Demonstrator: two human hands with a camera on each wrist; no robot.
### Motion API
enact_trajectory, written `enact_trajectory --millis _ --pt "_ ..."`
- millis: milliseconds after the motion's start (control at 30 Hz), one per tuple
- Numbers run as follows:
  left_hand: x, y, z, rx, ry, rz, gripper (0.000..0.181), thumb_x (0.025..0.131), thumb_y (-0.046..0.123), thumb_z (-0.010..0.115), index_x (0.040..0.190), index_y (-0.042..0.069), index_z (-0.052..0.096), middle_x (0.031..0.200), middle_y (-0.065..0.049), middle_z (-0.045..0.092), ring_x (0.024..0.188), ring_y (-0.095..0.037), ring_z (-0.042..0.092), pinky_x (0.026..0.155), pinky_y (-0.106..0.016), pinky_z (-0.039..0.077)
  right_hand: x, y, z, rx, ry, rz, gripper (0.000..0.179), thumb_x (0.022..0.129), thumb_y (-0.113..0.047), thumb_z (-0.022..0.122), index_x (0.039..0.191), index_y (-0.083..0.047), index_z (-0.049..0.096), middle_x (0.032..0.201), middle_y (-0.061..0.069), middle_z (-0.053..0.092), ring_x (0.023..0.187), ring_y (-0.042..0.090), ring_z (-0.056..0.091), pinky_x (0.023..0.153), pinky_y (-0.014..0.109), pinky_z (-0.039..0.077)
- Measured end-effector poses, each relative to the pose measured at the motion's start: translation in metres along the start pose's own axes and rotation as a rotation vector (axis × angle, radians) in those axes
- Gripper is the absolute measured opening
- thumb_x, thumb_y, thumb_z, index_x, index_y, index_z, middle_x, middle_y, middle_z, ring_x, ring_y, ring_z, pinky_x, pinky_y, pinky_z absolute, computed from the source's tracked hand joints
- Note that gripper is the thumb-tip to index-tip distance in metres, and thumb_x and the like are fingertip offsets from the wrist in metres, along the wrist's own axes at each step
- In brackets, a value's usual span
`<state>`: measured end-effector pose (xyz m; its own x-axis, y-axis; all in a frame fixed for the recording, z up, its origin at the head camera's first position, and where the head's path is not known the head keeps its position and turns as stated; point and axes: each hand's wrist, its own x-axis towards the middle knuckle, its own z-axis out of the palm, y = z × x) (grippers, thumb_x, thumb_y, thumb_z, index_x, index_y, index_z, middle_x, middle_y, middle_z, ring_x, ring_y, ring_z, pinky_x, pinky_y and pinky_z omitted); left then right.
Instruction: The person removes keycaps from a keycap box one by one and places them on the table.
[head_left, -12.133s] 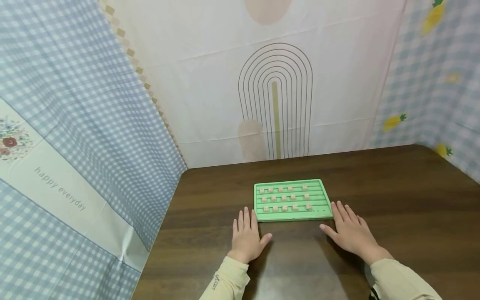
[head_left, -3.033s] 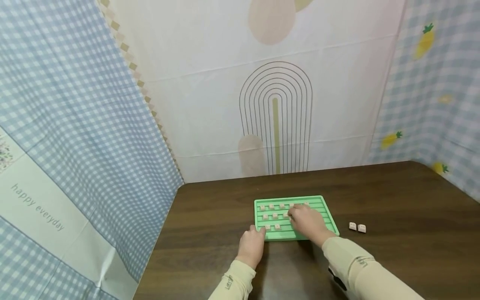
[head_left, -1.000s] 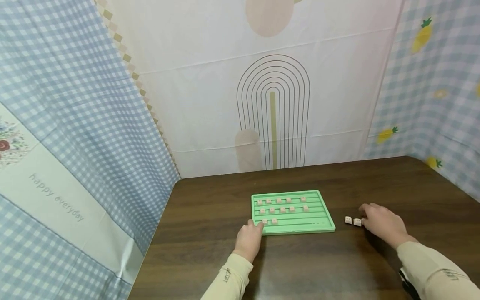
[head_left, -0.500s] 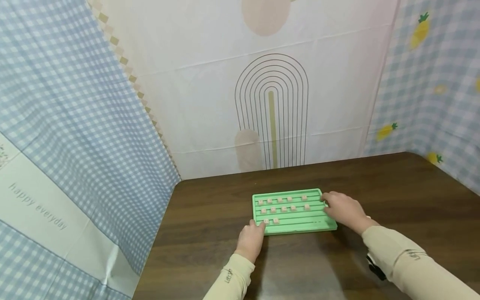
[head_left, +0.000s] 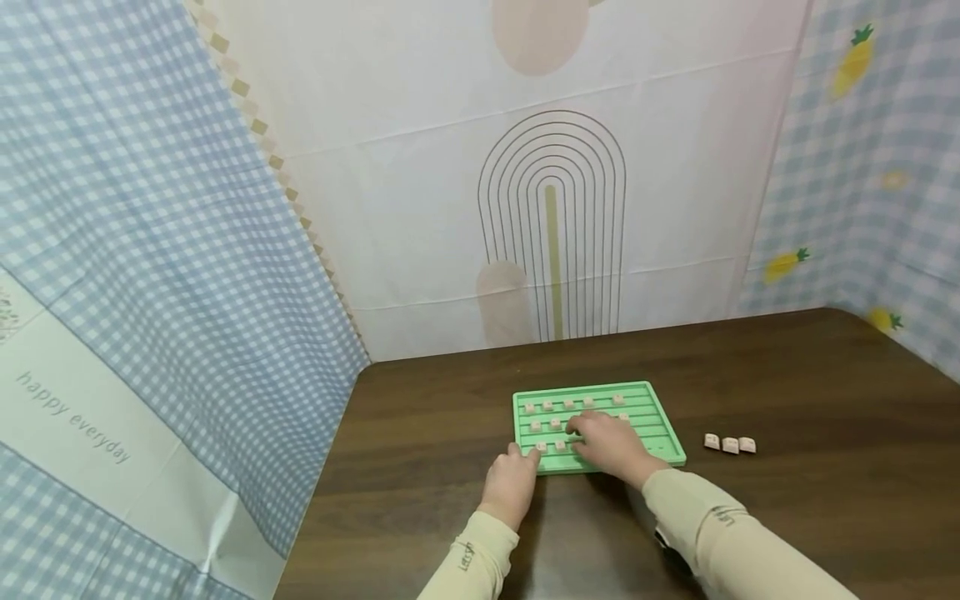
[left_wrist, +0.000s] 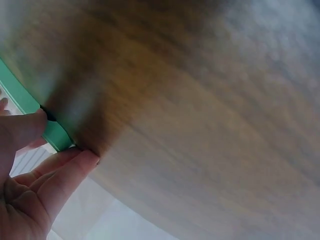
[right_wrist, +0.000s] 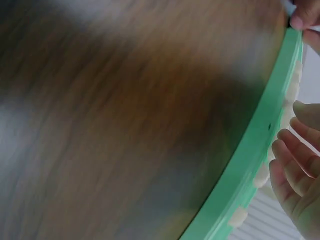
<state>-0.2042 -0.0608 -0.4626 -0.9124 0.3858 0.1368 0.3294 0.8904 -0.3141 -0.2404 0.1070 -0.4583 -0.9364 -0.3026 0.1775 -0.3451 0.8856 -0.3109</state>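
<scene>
A light green ridged tray lies on the table, bearing rows of small beige keycaps. My left hand grips its near left corner; in the left wrist view the thumb presses the green edge and the fingers lie round the corner. Above the middle of the tray is my right hand, bent over the rows and hiding some keycaps. In the right wrist view its thumb and fingers stand apart, with no keycap visibly held. Right of the tray, three loose keycaps lie close together.
The dark brown wooden table extends around the tray. A white patterned cloth hangs behind its far edge. Blue checked cloth hangs at the left, and another with pineapples at the right.
Since 12 s ago, three keycaps have gone from the tray's front row to the table at right. My right hand has since returned leftward over the tray; my left still grips its corner.
</scene>
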Motion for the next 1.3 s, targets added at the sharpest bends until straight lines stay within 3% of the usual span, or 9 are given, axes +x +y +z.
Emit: enact_trajectory --millis 200,600,967,1300 --pt "0.001 0.001 0.002 0.014 -0.01 0.011 0.024 0.086 0.015 0.061 0.11 0.022 0.06 0.103 -0.011 0.063 0.067 -0.018 0.064 0.053 -0.023 0.051 0.003 -0.012 0.009 -0.008 -0.001 -0.045 0.016 0.083 -0.018 0.067 0.096 -0.01 0.068 0.097 0.005 0.067 0.086 0.021 0.063 0.07 0.037 0.052" --pt "0.001 0.0 0.0 0.027 -0.021 0.017 0.026 0.087 0.016 0.061 0.112 0.024 0.059 0.099 -0.009 0.062 0.064 -0.017 0.063 0.051 -0.022 0.049 0.004 -0.015 0.014 -0.064 0.063 -0.104 0.006 0.084 -0.013 0.065 0.088 -0.01 0.065 0.086 0.003 0.063 0.079 0.021 0.058 0.069 0.037 0.049" --pt "0.001 0.002 0.005 0.026 0.053 0.015 0.024 0.084 0.014 0.064 0.107 0.022 0.061 0.09 -0.009 0.062 0.06 -0.017 0.061 0.049 -0.022 0.049 0.002 -0.013 0.018 -0.073 0.1 -0.105 0.006 0.083 -0.015 0.067 0.086 -0.011 0.065 0.084 0.002 0.062 0.077 0.019 0.057 0.069 0.036 0.048" --pt "0.0 0.001 0.006 0.008 0.061 0.015 0.025 0.084 0.013 0.063 0.106 0.023 0.06 0.08 -0.007 0.056 0.059 -0.017 0.059 0.049 -0.023 0.048 -0.001 -0.008 0.01 -0.006 0.097 -0.085 0.009 0.085 -0.014 0.064 0.092 -0.01 0.066 0.091 0.003 0.064 0.085 0.02 0.06 0.07 0.036 0.051"
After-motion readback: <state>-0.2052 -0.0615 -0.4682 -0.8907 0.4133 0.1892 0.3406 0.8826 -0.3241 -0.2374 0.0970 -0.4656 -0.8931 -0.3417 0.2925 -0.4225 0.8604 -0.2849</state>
